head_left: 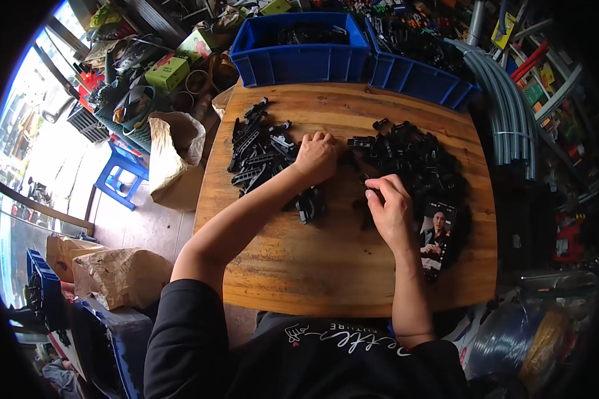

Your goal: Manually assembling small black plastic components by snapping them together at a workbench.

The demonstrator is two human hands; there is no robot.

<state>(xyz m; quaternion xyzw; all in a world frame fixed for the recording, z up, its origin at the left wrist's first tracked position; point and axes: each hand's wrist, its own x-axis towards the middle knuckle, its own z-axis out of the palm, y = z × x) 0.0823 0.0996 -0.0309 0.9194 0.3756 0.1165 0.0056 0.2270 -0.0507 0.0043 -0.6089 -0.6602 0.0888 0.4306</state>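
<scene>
Two piles of black parts (248,142) sit on the wooden table (293,279); left hand (317,158) curled between them, right hand (393,209) half-curled, whether gripping anything I can't tell. Pieces look light, stiff, best pinched mid-length.

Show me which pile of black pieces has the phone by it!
The right pile: the lit phone is at its near end. The left pile has no phone.

Left pile (249,156), right pile (422,156) (phone (436,239) at front), bins (299,69) behind.
</scene>
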